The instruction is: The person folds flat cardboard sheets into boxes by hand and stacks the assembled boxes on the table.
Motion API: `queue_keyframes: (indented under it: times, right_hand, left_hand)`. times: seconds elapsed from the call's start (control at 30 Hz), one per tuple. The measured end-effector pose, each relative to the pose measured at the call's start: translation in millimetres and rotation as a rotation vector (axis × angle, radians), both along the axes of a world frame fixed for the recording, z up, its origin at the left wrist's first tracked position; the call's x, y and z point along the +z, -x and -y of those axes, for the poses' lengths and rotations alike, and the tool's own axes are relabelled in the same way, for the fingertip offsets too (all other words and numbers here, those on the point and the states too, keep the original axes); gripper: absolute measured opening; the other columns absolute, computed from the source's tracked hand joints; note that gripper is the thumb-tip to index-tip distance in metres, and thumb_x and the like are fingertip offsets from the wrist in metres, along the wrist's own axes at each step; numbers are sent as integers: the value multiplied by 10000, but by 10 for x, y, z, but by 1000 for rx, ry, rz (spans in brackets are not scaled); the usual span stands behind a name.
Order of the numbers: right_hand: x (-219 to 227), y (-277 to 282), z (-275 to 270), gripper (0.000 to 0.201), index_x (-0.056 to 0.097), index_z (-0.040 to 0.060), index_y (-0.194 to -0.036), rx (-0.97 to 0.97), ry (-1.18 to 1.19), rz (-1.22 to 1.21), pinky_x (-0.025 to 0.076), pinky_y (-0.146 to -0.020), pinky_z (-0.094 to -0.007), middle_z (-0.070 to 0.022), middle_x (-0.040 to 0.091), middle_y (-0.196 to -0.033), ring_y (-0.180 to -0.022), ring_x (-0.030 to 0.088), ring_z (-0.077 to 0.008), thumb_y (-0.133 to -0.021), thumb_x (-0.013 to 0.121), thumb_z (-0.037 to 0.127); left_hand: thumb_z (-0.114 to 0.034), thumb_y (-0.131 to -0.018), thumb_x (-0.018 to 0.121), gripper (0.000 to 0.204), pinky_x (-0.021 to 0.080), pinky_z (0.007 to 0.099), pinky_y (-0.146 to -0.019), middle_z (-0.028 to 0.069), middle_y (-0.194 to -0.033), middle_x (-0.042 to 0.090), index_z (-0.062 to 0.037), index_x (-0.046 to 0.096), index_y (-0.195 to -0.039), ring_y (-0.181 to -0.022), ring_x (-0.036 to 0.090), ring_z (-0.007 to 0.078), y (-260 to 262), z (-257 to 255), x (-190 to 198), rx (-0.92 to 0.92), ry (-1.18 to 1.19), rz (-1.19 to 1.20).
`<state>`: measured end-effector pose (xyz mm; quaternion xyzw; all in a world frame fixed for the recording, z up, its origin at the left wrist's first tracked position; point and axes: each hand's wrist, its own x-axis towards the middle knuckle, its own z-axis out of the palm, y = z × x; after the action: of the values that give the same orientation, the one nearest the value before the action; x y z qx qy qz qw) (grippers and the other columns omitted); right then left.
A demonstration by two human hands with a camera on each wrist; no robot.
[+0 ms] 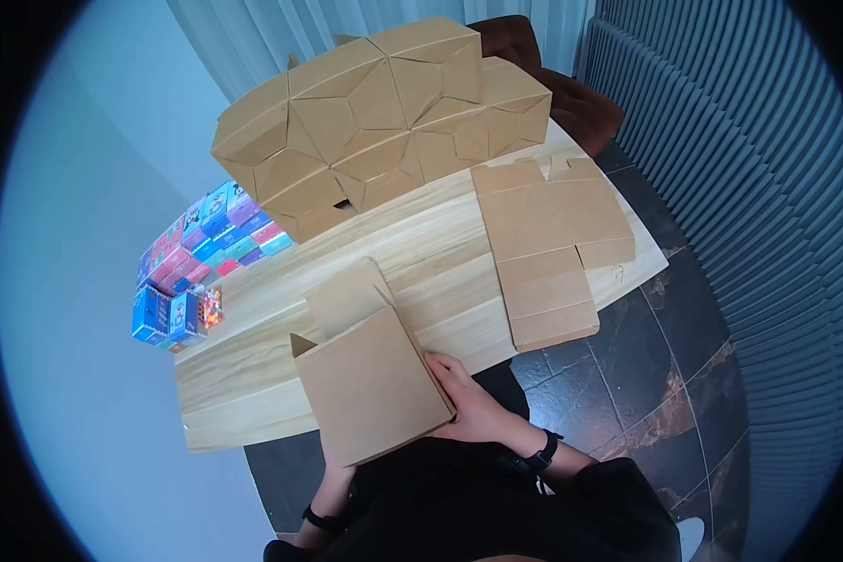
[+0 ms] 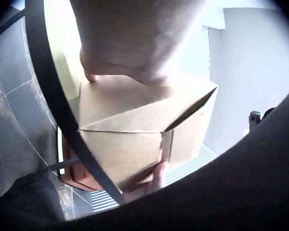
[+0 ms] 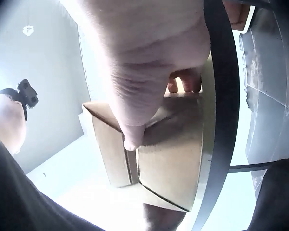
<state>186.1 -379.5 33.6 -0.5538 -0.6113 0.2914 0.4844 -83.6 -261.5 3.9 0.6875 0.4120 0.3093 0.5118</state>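
Observation:
A brown cardboard box [image 1: 375, 389], partly folded up, is held between both hands over the near edge of the table. An upright flap [image 1: 347, 295] stands out at its far end, with a small triangular tab at the left corner. My right hand [image 1: 473, 409] grips the box's right side. In the right wrist view its thumb [image 3: 130, 143] lies on the seam between the folded end panels. My left hand [image 2: 127, 48] holds the opposite side, its fingers mostly hidden by the box. In the left wrist view a slit shows along the folded end panels [image 2: 123, 149].
Assembled cardboard boxes [image 1: 347, 103] are stacked at the table's back. A flattened cardboard blank [image 1: 543, 234] lies on the right. Colourful small boxes [image 1: 206, 229] are piled on the left, beside a bag of bright small pieces [image 1: 213, 306]. A brown chair [image 1: 581, 108] stands behind the table [image 1: 440, 234].

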Motion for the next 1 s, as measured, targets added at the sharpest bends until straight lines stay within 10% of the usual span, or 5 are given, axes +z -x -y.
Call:
queue_keyframes:
  times: [0.23,0.3,0.37,0.7,1.0]
  right_hand:
    - [224,-11,168,1065,186,21,-1517,-28,-133,-168,288,-1142,-428,-216,273,-1503,-1397,316,-365,-702,857,156]
    - [-47,32,314,1005,189,38,-1520,40,-67,-205,318,-1122,-478,-219,296,-1498,-1387,332,-384,-758,817,225]
    - [-96,-14,386,949,192,55,-1522,108,-2,-239,348,-1102,-529,-223,320,-1493,-1377,349,-402,-813,777,295]
    - [-167,-386,1713,898,199,66,-1521,63,-172,-731,385,-1060,-574,-224,328,-1494,-1362,366,-418,-852,708,382]
    - [360,-877,1643,862,205,77,-1519,-18,-310,-1195,418,-1022,-615,-226,335,-1494,-1349,380,-432,-886,646,461]
  left_hand:
    - [-304,-983,532,631,451,402,-1005,139,-1477,389,-54,257,-1492,-1255,507,256,153,131,-93,-56,329,313]
    - [-475,-980,447,733,196,450,-1161,245,-1555,216,1,234,-1495,-1440,228,382,-94,122,430,-232,-284,-238]
    - [-550,-943,488,840,131,490,-1174,282,-1584,102,-33,184,-1531,-1462,125,457,-562,160,1117,-375,-616,74]
    - [-671,-627,786,1106,215,610,-1127,235,-1587,134,-183,335,-1511,-1432,59,541,-2030,153,2434,-1199,-912,57]
    - [-471,-664,840,987,271,537,-1139,169,-1599,162,-164,392,-1487,-1471,81,430,-2745,-15,2710,-1421,-806,92]
